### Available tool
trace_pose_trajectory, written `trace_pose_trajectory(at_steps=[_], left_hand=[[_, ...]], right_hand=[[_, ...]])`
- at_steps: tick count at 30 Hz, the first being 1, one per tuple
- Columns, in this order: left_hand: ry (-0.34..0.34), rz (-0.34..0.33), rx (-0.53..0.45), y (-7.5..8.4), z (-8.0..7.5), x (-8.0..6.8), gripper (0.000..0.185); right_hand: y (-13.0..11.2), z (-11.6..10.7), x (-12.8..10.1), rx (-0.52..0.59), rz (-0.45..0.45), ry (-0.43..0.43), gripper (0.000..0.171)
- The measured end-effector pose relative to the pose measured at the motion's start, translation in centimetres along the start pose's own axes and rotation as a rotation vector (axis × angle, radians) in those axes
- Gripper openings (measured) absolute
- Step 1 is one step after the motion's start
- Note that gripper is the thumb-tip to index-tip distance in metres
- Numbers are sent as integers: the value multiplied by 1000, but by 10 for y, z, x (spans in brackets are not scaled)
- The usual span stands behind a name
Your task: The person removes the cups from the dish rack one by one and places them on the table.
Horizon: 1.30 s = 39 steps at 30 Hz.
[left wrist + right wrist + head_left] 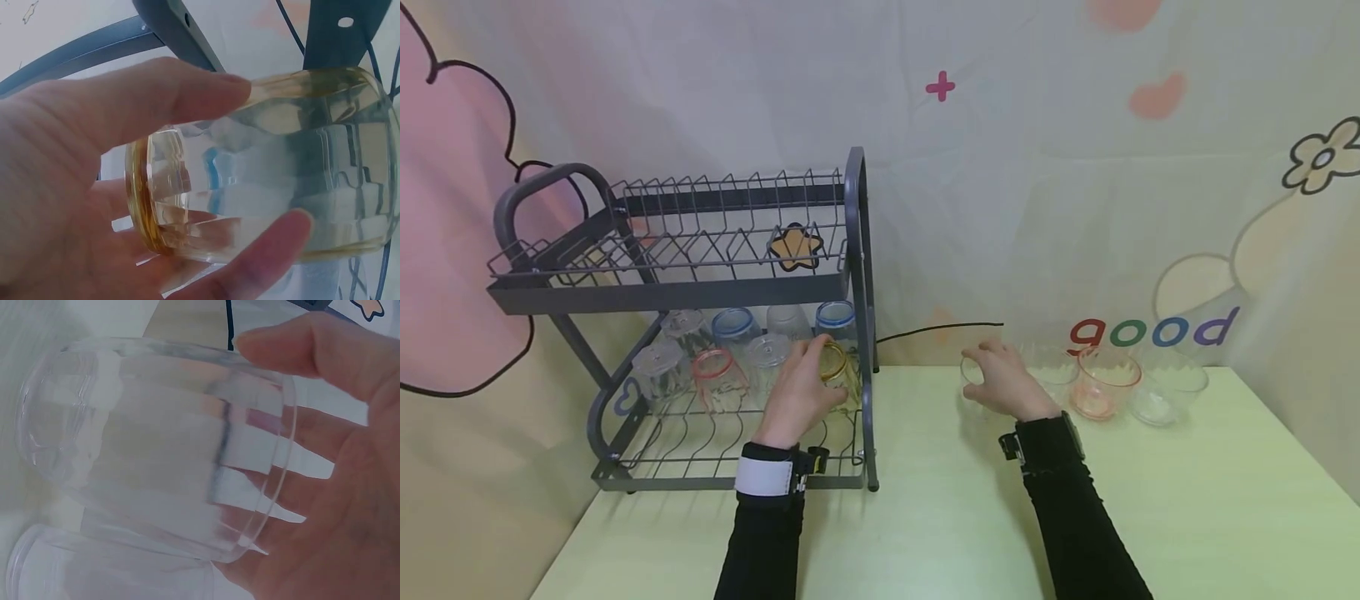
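On the lower tier of the rack, at its right end, my left hand [797,396] holds a yellow-rimmed glass cup [850,385]. In the left wrist view, the thumb lies along one side of this cup [262,169] and fingers curve round the other. My right hand [1006,383] grips a clear glass cup [971,377] at the left end of the row on the table. Seen from the right wrist, the thumb is at the clear cup's [156,444] rim, with the other fingers behind the glass. Another clear cup [112,569] is close beside it.
A dark two-tier dish rack [730,482] stands on the left of the table [940,517]. Several upturned cups, including a red-rimmed one [718,383] and a blue-rimmed one [735,325], fill its lower tier. Right of my right hand are a pink cup [1097,392] and clear cups [1183,379].
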<state>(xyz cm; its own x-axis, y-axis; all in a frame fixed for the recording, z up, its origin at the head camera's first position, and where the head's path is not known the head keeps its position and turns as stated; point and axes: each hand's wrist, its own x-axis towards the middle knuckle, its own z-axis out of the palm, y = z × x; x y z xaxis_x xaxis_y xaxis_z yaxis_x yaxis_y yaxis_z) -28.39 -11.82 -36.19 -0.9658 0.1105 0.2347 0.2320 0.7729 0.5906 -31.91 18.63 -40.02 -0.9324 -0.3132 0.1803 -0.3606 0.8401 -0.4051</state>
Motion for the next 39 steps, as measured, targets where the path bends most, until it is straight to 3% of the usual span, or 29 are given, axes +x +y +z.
trace_pose_trajectory(at_steps=[6,13,20,26,33,36,39], left_hand=[[7,-5,-18,2,-3,-4,76],[9,-15,-66,2,-6,-9,71],[-51,-18,-111,0,-11,-14,76],[-70,-46,-186,-4,-26,-18,68],[-16,-15,-256,-11,-46,-25,63],[-11,-5,-328,-16,-50,-26,64],[-45,-10,-476,-21,-53,-28,67]], right_hand=[[-4,-2,-2,-3,-28,46,65],[-11,-15,-5,80,-20,50,79],[-22,-35,-17,109,5,55,84],[-33,-52,-30,177,4,69,83],[-44,-71,-45,169,-19,88,81],[-46,-76,-48,156,-32,90,81],[-49,-78,-52,169,-49,85,81]])
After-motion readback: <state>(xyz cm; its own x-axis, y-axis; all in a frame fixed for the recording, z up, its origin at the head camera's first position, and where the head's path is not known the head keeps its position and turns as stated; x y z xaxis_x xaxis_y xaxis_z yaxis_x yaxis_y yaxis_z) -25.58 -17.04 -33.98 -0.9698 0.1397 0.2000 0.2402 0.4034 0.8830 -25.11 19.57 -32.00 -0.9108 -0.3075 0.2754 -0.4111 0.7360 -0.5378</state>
